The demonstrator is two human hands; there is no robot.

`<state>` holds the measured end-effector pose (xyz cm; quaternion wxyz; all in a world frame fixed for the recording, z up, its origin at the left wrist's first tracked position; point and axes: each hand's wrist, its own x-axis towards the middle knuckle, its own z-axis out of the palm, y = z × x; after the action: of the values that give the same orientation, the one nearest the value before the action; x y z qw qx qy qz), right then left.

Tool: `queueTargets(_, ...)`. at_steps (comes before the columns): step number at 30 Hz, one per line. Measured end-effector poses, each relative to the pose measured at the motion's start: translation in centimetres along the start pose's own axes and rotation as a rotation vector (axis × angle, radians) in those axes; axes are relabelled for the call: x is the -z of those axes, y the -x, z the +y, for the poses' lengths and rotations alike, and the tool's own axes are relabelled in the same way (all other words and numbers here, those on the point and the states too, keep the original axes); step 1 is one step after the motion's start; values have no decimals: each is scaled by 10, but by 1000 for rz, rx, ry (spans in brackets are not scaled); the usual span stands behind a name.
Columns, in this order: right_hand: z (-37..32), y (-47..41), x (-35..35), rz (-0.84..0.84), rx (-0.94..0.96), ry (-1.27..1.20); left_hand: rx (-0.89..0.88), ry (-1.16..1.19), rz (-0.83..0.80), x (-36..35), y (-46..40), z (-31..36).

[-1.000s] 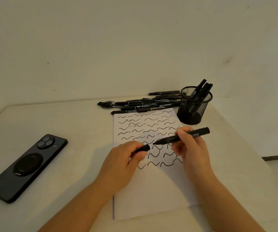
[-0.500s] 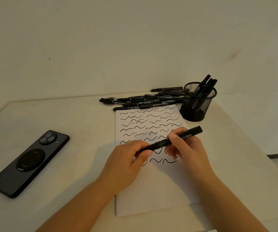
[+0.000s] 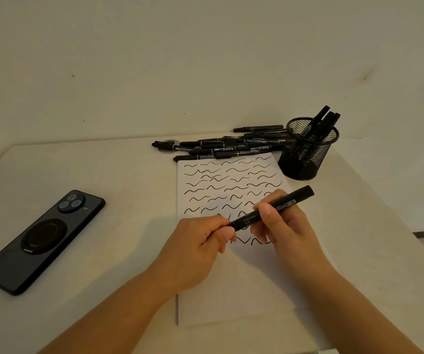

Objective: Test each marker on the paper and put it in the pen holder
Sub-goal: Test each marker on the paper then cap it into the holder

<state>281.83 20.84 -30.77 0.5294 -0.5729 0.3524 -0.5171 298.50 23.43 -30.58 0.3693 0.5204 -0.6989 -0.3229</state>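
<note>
Marker [image 3: 272, 212]: held above the paper [image 3: 231, 284], barrel gripped by right hand [image 3: 286, 229], cap end pinched by left hand [image 3: 200, 245], cap apparently seated. Judged light, rigid, smooth; best taken mid-barrel. Pen holder [image 3: 308, 154] nearby.

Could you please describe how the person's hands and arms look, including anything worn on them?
Both forearms are bare up to the frame edge: no sleeves, watch or bracelets show. The left hand and right hand wear no gloves, and no rings are visible. The nails that show are short and look unpainted. No marks show.
</note>
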Motion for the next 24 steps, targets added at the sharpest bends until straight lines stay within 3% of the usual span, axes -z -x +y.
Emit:
queueTargets(11, 0, 0, 1, -46, 65, 9, 194, 373, -193, 8, -1, 5)
queueTargets(20, -5, -8, 13, 110, -1, -60, 192, 289, 206, 25, -12, 4)
queueTargets(24, -14, -12, 19, 95, 98, 286, 156, 217, 272, 33, -18, 6)
